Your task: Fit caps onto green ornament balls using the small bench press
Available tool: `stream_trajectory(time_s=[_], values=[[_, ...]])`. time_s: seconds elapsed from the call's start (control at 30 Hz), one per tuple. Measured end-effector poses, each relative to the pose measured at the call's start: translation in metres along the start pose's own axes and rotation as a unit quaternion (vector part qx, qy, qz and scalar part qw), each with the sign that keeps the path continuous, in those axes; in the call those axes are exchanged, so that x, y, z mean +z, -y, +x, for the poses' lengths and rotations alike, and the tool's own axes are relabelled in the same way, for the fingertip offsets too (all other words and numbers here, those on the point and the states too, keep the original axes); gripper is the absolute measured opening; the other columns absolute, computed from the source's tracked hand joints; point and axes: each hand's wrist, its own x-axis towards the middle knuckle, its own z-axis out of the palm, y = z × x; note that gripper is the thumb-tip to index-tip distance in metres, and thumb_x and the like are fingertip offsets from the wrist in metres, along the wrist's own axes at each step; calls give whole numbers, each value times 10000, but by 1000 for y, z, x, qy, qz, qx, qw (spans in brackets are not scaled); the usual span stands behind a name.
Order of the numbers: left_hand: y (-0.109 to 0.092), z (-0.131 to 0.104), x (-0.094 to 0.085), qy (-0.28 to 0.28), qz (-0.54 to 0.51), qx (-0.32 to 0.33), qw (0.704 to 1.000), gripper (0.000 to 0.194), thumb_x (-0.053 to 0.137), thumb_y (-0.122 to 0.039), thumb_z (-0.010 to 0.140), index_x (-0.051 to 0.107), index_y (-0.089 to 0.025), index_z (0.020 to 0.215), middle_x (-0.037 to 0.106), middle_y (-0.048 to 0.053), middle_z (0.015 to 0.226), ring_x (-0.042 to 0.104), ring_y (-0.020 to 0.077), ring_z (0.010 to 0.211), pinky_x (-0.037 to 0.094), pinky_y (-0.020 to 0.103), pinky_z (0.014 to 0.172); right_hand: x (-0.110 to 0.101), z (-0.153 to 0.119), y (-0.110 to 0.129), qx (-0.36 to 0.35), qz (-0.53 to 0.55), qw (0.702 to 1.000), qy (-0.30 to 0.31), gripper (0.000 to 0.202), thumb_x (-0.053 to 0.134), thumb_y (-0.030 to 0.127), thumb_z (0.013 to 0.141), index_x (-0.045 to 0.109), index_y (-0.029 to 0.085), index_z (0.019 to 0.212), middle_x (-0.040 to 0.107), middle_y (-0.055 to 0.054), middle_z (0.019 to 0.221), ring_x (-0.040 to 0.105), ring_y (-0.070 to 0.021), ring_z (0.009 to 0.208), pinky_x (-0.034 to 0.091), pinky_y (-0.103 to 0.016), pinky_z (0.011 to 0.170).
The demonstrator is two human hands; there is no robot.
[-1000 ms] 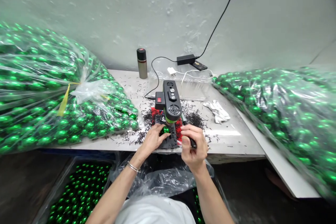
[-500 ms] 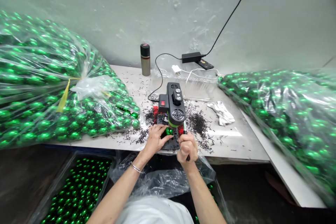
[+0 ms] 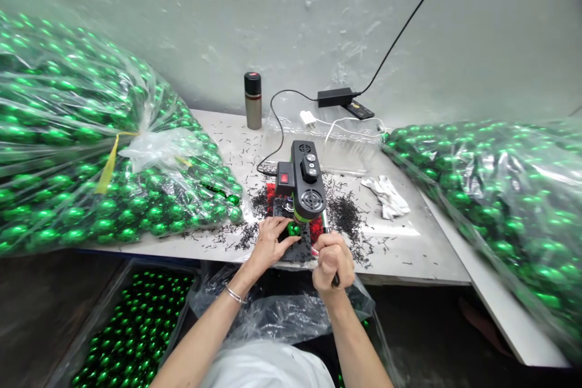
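Note:
A shiny green ball (image 3: 293,228) sits under the head of a small black bench machine (image 3: 309,176), on its dark base. My left hand (image 3: 273,239) pinches the ball from the left, thumb in front and fingers behind. Wrapped around the machine's black-gripped lever handle (image 3: 335,280), my right hand (image 3: 333,259) is closed just right of the base. The machine carries a red switch, round buttons and vents on top. Small black bits (image 3: 344,213) lie scattered around it, and red pieces (image 3: 316,228) show beside the base.
Clear bags of green balls stand left (image 3: 91,151) and right (image 3: 491,194). Behind the machine are a flask (image 3: 253,103), a power adapter (image 3: 335,97) with cables and a clear plastic tray (image 3: 350,157). White gloves (image 3: 386,197) lie at right. Below left is a lined bin (image 3: 136,321) of balls.
My right hand has moved slightly right and toward me with the lever handle, and the machine's head appears tilted slightly. My left hand stays on the ball. The view has shifted a little.

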Motion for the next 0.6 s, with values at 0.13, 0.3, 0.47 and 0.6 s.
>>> stream_trajectory(time_s=[0.13,0.3,0.47,0.6], values=[[-1,0,0,-1,-8,-4,1000,298,724,-395,851,719,-234,1102,695,99,1091,574,287,1062,389,435,982,3,-6,-4,-17,2,1000,1,278,346,199,972,433,223,709,536,0,712,511,-133,610,473,-343,667],[-1,0,1,-4,-13,-9,1000,290,722,-398,848,723,-237,1090,693,96,1085,579,286,1054,402,438,987,9,-19,-12,-20,6,999,-26,292,325,227,986,441,227,718,545,5,720,529,-133,592,501,-370,688],[-1,-1,1,-7,-20,-4,1000,275,735,-368,840,723,-238,1082,690,93,1079,583,287,1047,411,431,969,9,-25,-13,-2,5,1000,-20,290,318,249,998,452,229,741,554,9,738,577,-134,621,539,-406,784],[-1,-1,1,-3,-14,0,1000,268,732,-339,845,715,-235,1091,693,91,1076,584,284,1043,410,420,956,8,-27,-13,3,15,1000,-17,284,325,254,1000,458,224,750,559,12,758,593,-128,640,543,-416,845]])
